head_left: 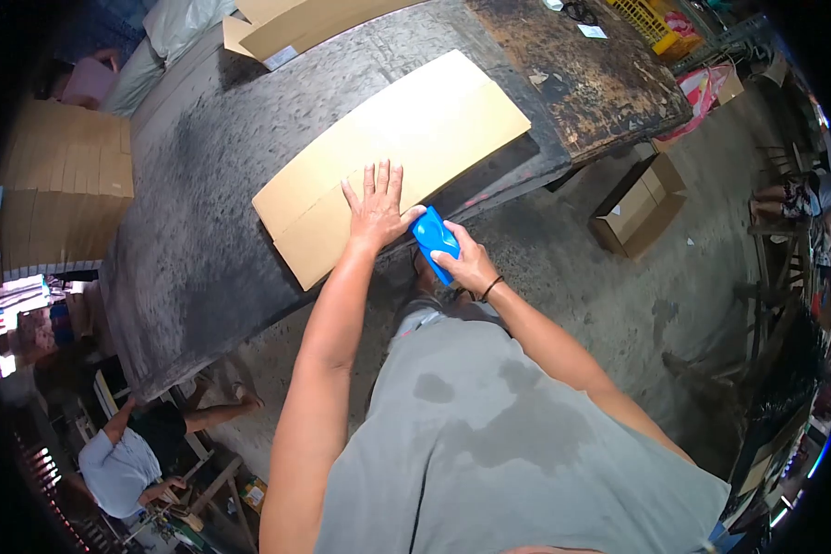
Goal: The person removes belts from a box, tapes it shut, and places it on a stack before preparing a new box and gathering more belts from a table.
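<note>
I see 1 flat cardboard sheet (392, 162) on table (203, 240); my left hand (376, 209) spread wide on it, right hand (469, 266) gripping 1 blue tool (435, 240) at its edge.

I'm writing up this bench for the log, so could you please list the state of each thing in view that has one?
Flat cardboard sheet: unfolded, lying flat on the table.
Left hand: open, pressed flat on the sheet.
Right hand: closed around the blue tool, at the sheet's near edge.
Cardboard box on the floor: assembled, flaps closed.
Cardboard stack: flat, piled.
</note>
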The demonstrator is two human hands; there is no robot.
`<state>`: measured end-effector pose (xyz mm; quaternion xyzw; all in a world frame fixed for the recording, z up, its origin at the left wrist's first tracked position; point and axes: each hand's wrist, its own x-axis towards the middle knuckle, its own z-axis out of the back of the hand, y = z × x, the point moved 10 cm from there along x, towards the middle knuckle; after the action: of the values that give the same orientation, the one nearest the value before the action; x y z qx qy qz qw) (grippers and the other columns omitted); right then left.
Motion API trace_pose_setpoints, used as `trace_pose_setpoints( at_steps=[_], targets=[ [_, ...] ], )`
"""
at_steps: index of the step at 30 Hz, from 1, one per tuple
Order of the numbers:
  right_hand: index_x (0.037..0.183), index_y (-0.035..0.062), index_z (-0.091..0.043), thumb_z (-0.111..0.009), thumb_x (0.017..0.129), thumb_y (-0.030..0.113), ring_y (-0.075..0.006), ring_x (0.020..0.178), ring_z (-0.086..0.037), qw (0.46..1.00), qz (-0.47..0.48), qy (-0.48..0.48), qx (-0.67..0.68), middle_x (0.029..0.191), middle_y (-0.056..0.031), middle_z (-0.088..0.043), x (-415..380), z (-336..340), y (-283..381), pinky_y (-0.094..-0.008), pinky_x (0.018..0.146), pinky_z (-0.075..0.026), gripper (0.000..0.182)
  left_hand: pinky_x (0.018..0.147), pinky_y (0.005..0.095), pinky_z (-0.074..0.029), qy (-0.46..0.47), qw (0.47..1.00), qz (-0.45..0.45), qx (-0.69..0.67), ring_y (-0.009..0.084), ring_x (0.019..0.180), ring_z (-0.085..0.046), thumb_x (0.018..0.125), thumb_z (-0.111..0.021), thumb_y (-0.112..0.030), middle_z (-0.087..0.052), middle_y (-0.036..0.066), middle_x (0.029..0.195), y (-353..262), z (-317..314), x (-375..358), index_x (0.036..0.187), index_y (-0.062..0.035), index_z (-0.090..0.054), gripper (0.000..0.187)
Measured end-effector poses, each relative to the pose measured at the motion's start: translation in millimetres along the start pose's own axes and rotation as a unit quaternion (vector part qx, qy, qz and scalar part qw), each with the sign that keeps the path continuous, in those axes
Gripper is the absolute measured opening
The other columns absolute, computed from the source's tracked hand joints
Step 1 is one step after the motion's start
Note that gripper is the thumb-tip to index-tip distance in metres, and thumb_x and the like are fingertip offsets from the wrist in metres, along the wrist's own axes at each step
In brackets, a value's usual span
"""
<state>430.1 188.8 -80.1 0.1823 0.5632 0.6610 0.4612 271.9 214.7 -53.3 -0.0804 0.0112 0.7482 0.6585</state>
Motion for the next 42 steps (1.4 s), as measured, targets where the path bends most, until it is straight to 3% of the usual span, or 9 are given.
trace_pose_setpoints(
  at_steps=[6, 11, 17, 22, 28, 33, 37, 40, 42],
  targets=[
    [0.133, 0.0068, -0.027, -0.058, 0.077, 0.031, -0.0432, 0.089, -0.058, 0.962, -0.011, 0.119, -0.244, 0.095, -0.0307, -0.058, -19.4, -3.8, 37.2, -0.0475, 0.077, -0.046, 0.068, 0.101, 0.0638, -0.007, -0.056, 0.997, 0.060, 0.008, 0.0348, 0.134, -0.014, 0.072, -0.057, -0.060, -0.020, 0.017, 0.144, -5.9, 9.2, 4.9, 0.139, -0.0038, -0.021, 0.094],
    [0.130, 0.0052, -0.036, -0.062, 0.076, 0.033, -0.0416, 0.087, -0.059, 0.988, -0.031, 0.004, -0.153, 0.094, -0.0288, -0.059, -57.7, 40.9, -25.6, -0.0446, 0.076, -0.047, 0.067, 0.104, 0.0505, -0.020, -0.091, 0.993, 0.073, 0.010, 0.0355, 0.130, -0.025, 0.069, -0.069, -0.047, -0.032, 0.020, 0.138, -10.8, 0.8, 11.8, 0.135, -0.0008, -0.028, 0.091],
    [0.132, 0.0037, -0.035, -0.064, 0.076, 0.033, -0.0371, 0.097, -0.058, 0.978, -0.075, -0.105, -0.162, 0.107, -0.0253, -0.057, -86.7, 123.3, -58.1, -0.0404, 0.081, -0.046, 0.069, 0.102, 0.0492, -0.026, -0.090, 0.990, -0.098, 0.043, 0.0366, 0.126, -0.030, 0.070, -0.070, -0.029, -0.035, 0.021, 0.134, -13.1, 3.7, -20.5, 0.130, 0.0004, -0.034, 0.076],
    [0.131, 0.0018, -0.035, -0.063, 0.077, 0.028, -0.0358, 0.103, -0.055, 0.968, -0.124, -0.166, -0.141, 0.112, -0.0259, -0.055, -78.3, 163.8, -39.9, -0.0389, 0.087, -0.043, 0.067, 0.097, 0.0488, -0.031, -0.136, 0.988, -0.050, -0.049, 0.0329, 0.119, -0.038, 0.073, -0.066, -0.022, -0.041, 0.018, 0.127, -20.7, 24.0, -0.8, 0.125, -0.0026, -0.040, 0.062],
    [0.132, 0.0023, -0.036, -0.063, 0.077, 0.024, -0.0259, 0.105, -0.054, 0.970, -0.083, -0.204, -0.104, 0.114, -0.0201, -0.055, -44.0, 182.3, 8.6, -0.0347, 0.089, -0.042, 0.065, 0.072, 0.0426, -0.041, -0.022, 0.979, -0.124, -0.160, 0.0317, 0.082, -0.051, 0.076, -0.057, -0.011, -0.052, 0.017, 0.079, 28.3, 20.8, 34.5, 0.075, -0.0046, -0.051, 0.009],
    [0.131, 0.0028, -0.038, -0.065, 0.077, 0.023, -0.0252, 0.102, -0.054, 0.960, -0.067, -0.230, -0.146, 0.115, -0.0187, -0.055, -21.2, 213.1, 46.9, -0.0333, 0.089, -0.042, 0.064, 0.060, 0.0432, -0.040, -0.174, 0.955, -0.034, -0.239, 0.0338, 0.067, -0.049, 0.074, -0.050, -0.006, -0.049, 0.019, 0.071, 96.8, 36.3, 109.0, 0.069, -0.0032, -0.047, 0.006],
    [0.131, 0.0006, -0.037, -0.065, 0.078, 0.017, -0.0225, 0.108, -0.050, 0.944, -0.047, -0.289, -0.156, 0.122, -0.0158, -0.050, -23.2, 244.1, 63.2, -0.0328, 0.092, -0.039, 0.062, 0.067, 0.0431, -0.038, -0.107, 0.911, -0.257, -0.305, 0.0305, 0.074, -0.047, 0.086, -0.043, -0.018, -0.045, 0.016, 0.071, -3.4, 28.3, 10.9, 0.074, -0.0031, -0.048, 0.020],
    [0.131, -0.0004, -0.036, -0.065, 0.078, 0.015, -0.0206, 0.111, -0.048, 0.954, -0.046, -0.273, -0.113, 0.126, -0.0138, -0.047, -16.3, 256.5, 57.6, -0.0323, 0.095, -0.037, 0.062, 0.069, 0.0427, -0.036, 0.016, 0.855, 0.162, -0.492, 0.0312, 0.075, -0.045, 0.088, -0.035, -0.029, -0.043, 0.016, 0.075, 113.7, -12.4, 77.5, 0.075, -0.0033, -0.048, 0.032],
    [0.131, -0.0006, -0.036, -0.064, 0.079, 0.017, -0.0192, 0.112, -0.046, 0.951, -0.026, -0.274, -0.139, 0.125, -0.0121, -0.047, -3.5, 266.4, 67.6, -0.0307, 0.096, -0.036, 0.062, 0.068, 0.0428, -0.035, -0.167, 0.905, 0.076, -0.385, 0.0329, 0.077, -0.043, 0.076, -0.045, -0.004, -0.045, 0.017, 0.079, 118.8, 58.1, 99.8, 0.079, -0.0026, -0.046, 0.003]
  ],
)
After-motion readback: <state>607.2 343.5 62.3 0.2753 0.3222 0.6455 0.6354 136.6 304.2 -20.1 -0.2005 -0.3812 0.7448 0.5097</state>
